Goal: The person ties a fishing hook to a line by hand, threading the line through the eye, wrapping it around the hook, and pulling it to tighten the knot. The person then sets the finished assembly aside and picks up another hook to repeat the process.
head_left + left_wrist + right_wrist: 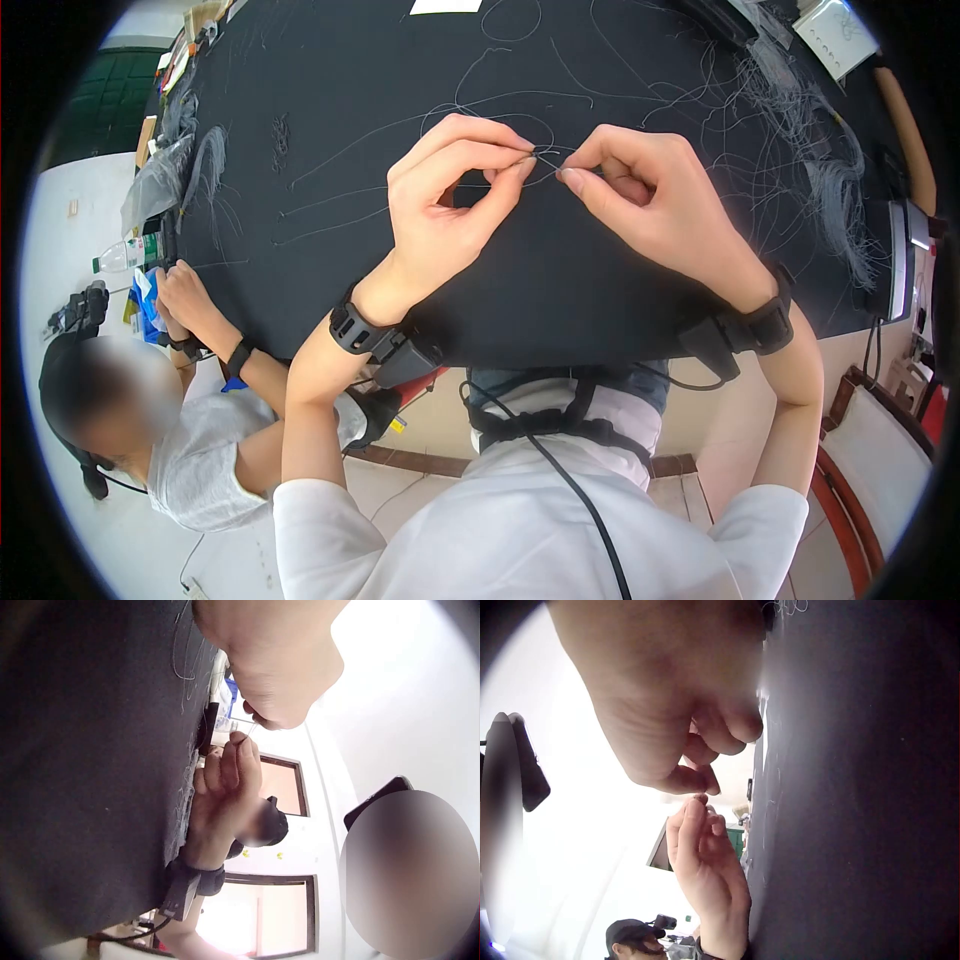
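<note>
Above the black table, the left hand (445,195) pinches a thin grey strand (545,153) between thumb and fingertips. Close at its right, the right hand (655,190) pinches the strand too, thumb against index finger, a small gap between the two hands. In the left wrist view a short piece of strand (253,730) spans between the left hand (274,660) and the right hand (225,795). The right wrist view has the left hand (709,870) under the right hand (660,697), fingertips nearly touching. Whether the strand is looped or knotted there, I cannot tell.
Loose strands (340,205) lie across the black table (400,300). A tangled bundle (835,200) lies at the right, a smaller one (208,165) at the left near a plastic bottle (125,254). Another person (200,440) sits at the left; an arm (905,140) shows far right.
</note>
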The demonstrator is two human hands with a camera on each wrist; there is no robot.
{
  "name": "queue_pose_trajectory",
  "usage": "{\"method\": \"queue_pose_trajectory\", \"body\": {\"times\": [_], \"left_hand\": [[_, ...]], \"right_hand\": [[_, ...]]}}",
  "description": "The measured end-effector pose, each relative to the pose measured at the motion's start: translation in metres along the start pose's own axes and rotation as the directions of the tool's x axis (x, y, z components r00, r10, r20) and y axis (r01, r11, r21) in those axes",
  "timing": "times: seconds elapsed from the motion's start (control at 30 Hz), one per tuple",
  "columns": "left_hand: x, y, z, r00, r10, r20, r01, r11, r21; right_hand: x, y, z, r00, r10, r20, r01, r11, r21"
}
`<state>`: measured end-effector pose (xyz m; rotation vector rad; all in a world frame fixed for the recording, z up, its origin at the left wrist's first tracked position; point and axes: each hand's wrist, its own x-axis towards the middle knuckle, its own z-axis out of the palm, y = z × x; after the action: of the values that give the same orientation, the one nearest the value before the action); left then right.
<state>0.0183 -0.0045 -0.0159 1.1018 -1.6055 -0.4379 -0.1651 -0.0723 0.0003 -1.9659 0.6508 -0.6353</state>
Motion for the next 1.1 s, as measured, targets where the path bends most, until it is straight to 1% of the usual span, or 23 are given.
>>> {"method": "queue_pose_trajectory", "body": {"times": [0.13, 0.23, 0.37, 0.47, 0.57, 0.7, 0.83, 0.97, 1.1], "left_hand": [[0.0, -0.001, 0.001, 0.999, -0.001, 0.042, -0.001, 0.999, 0.04], [0.0, 0.0, 0.002, 0.996, -0.002, 0.091, -0.002, 0.999, 0.044], [0.0, 0.001, 0.003, 0.987, 0.04, 0.157, -0.048, 0.998, 0.047], [0.001, 0.003, 0.003, 0.981, 0.069, 0.183, -0.073, 0.997, 0.015], [0.002, 0.003, 0.003, 0.971, 0.126, 0.201, -0.131, 0.991, 0.01], [0.002, 0.004, 0.001, 0.975, 0.113, 0.192, -0.112, 0.994, -0.016], [-0.001, 0.002, 0.001, 0.985, 0.084, 0.149, -0.074, 0.995, -0.069], [-0.002, 0.004, 0.003, 0.995, 0.005, 0.1, 0.007, 0.993, -0.117], [-0.001, -0.001, 0.002, 0.997, 0.011, 0.074, -0.007, 0.999, -0.05]], "right_hand": [[-0.001, -0.004, 0.001, 0.997, -0.071, 0.018, 0.071, 0.997, -0.013], [-0.002, -0.003, 0.0, 0.993, -0.121, -0.013, 0.121, 0.992, -0.033], [-0.002, 0.001, -0.001, 0.989, -0.137, -0.051, 0.133, 0.988, -0.081], [-0.001, 0.004, -0.002, 0.987, -0.137, -0.079, 0.129, 0.986, -0.104], [0.001, 0.007, -0.001, 0.984, -0.145, -0.106, 0.131, 0.983, -0.127], [0.002, 0.01, 0.001, 0.986, -0.129, -0.104, 0.116, 0.986, -0.117], [0.001, 0.008, 0.001, 0.996, -0.075, -0.05, 0.07, 0.993, -0.092], [0.0, 0.008, 0.003, 0.999, -0.05, -0.014, 0.049, 0.996, -0.074], [-0.001, 0.007, 0.004, 0.999, -0.031, 0.035, 0.034, 0.996, -0.083]]}}
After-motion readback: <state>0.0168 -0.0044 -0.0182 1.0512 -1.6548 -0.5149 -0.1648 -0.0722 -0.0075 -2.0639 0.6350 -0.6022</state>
